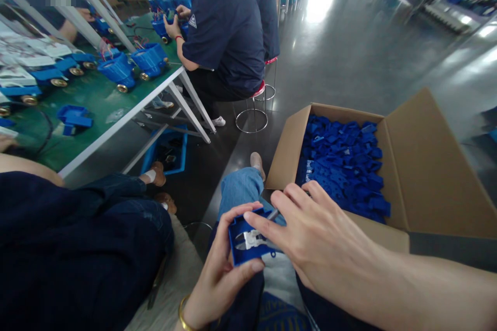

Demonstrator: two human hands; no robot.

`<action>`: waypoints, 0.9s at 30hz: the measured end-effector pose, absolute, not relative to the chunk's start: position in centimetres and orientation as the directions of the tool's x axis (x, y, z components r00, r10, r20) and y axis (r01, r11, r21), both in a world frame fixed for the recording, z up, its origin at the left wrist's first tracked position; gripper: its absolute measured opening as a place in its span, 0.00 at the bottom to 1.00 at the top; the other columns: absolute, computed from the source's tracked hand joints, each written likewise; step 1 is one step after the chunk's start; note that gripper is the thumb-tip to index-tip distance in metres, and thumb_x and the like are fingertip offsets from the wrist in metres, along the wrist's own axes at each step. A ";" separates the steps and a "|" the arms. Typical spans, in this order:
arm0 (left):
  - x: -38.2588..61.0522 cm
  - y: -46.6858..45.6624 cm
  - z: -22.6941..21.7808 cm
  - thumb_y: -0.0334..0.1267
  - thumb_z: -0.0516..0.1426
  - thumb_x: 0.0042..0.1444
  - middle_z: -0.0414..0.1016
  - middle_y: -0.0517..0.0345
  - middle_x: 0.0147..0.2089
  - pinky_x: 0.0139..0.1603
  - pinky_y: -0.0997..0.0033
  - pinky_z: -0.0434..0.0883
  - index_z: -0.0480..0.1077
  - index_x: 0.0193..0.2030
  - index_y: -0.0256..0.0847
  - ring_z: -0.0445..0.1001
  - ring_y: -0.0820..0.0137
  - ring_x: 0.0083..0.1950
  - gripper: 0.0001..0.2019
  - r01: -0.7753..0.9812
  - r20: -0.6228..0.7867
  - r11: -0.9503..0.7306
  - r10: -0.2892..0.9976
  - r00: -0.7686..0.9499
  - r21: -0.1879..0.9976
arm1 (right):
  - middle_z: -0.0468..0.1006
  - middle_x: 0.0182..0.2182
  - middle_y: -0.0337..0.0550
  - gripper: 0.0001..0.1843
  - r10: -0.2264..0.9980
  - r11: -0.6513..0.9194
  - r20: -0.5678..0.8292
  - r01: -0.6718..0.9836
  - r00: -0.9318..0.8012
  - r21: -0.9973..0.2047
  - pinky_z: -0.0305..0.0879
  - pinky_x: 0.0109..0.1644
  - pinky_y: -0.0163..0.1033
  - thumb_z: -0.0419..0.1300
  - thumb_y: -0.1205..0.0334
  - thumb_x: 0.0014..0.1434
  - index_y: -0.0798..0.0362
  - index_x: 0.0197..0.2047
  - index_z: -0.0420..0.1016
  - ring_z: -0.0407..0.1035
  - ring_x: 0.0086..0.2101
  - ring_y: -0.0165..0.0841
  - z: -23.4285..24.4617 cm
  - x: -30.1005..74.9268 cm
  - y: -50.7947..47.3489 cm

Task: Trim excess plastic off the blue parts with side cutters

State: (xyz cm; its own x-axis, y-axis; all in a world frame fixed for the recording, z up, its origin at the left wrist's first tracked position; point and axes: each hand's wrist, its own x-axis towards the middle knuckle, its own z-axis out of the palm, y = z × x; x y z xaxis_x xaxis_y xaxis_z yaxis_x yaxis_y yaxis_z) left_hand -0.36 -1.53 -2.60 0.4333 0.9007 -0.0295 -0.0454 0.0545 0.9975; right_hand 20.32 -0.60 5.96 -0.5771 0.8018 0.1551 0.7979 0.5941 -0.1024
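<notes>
My left hand (229, 258) is wrapped around a small blue plastic part (241, 257), a shallow box shape whose open side faces up at me. In my right hand (310, 222) is a pair of silver nippers (252, 239). Their jaws lie over the inside of the blue part, pointing left. My right index finger stretches across the part's upper edge. The nippers' handles are mostly hidden beneath my right fingers, so whether the jaws touch the plastic I cannot tell. Both hands are above my lap.
A cardboard box (438, 181) full of blue plastic parts (341, 165) stands right of my knee. At left, a green-topped table (101, 114) carries blue housings (116, 70) with brass fittings. A co-worker (229, 36) sits there; another person's leg (128, 217) is close at my left.
</notes>
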 end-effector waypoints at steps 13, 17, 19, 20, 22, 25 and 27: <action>-0.3 -1.6 -2.5 0.43 0.65 0.59 0.65 0.58 0.70 0.67 0.66 0.67 0.63 0.65 0.57 0.67 0.59 0.68 0.29 -0.040 -0.040 0.063 0.904 0.426 0.997 | 0.76 0.38 0.46 0.18 0.798 0.599 0.152 0.797 -0.584 -0.082 0.51 0.40 0.49 0.56 0.65 0.66 0.50 0.57 0.75 0.65 0.39 0.44 5.8 20.2 -0.6; -0.3 -1.6 -2.6 0.43 0.65 0.59 0.66 0.60 0.69 0.67 0.68 0.66 0.63 0.65 0.58 0.67 0.59 0.68 0.28 -0.037 -0.045 0.067 0.899 0.435 0.997 | 0.76 0.37 0.46 0.16 0.795 0.601 0.157 0.795 -0.586 -0.076 0.51 0.39 0.48 0.55 0.65 0.68 0.50 0.56 0.76 0.65 0.38 0.44 5.9 20.2 -0.6; -0.3 -1.6 -2.6 0.43 0.65 0.59 0.66 0.60 0.69 0.66 0.69 0.67 0.63 0.65 0.58 0.67 0.60 0.68 0.29 -0.040 -0.044 0.067 0.901 0.432 0.997 | 0.76 0.38 0.47 0.17 0.799 0.597 0.153 0.799 -0.582 -0.078 0.51 0.39 0.49 0.54 0.65 0.68 0.51 0.57 0.76 0.65 0.39 0.44 6.0 20.2 -0.6; -0.3 -1.5 -2.6 0.43 0.65 0.59 0.66 0.60 0.69 0.66 0.69 0.67 0.63 0.65 0.58 0.68 0.60 0.68 0.28 -0.042 -0.043 0.068 0.902 0.430 0.997 | 0.76 0.38 0.47 0.17 0.801 0.595 0.146 0.799 -0.581 -0.082 0.51 0.40 0.49 0.54 0.65 0.68 0.51 0.57 0.75 0.66 0.39 0.44 6.0 20.2 -0.6; -0.3 -1.5 -2.6 0.43 0.65 0.59 0.66 0.59 0.69 0.65 0.69 0.68 0.63 0.65 0.58 0.68 0.60 0.67 0.28 -0.044 -0.039 0.064 0.903 0.428 0.997 | 0.76 0.39 0.47 0.18 0.805 0.591 0.135 0.802 -0.578 -0.089 0.52 0.41 0.49 0.54 0.65 0.68 0.51 0.59 0.75 0.66 0.39 0.45 6.0 20.2 -0.7; -0.2 -1.5 -2.5 0.43 0.65 0.59 0.66 0.58 0.69 0.65 0.67 0.68 0.63 0.65 0.56 0.69 0.59 0.67 0.28 -0.043 -0.035 0.059 0.903 0.429 0.997 | 0.76 0.40 0.48 0.19 0.805 0.590 0.140 0.802 -0.577 -0.087 0.53 0.42 0.50 0.54 0.65 0.68 0.51 0.59 0.74 0.66 0.40 0.45 6.0 20.3 -0.7; -0.3 -1.5 -2.6 0.42 0.65 0.59 0.66 0.58 0.69 0.66 0.67 0.68 0.63 0.65 0.56 0.69 0.59 0.67 0.28 -0.042 -0.038 0.062 0.899 0.435 0.997 | 0.76 0.40 0.48 0.18 0.802 0.593 0.144 0.801 -0.579 -0.081 0.53 0.42 0.50 0.54 0.65 0.68 0.50 0.59 0.74 0.66 0.41 0.45 6.0 20.3 -0.8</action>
State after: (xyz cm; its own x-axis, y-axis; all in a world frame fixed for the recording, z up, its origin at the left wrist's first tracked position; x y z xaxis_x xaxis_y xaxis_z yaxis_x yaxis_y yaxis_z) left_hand -0.26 -1.46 -2.56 0.4354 0.8995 -0.0381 -0.0415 0.0623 0.9972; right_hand 20.31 -0.77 6.00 -0.5791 0.8025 0.1441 0.8013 0.5927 -0.0808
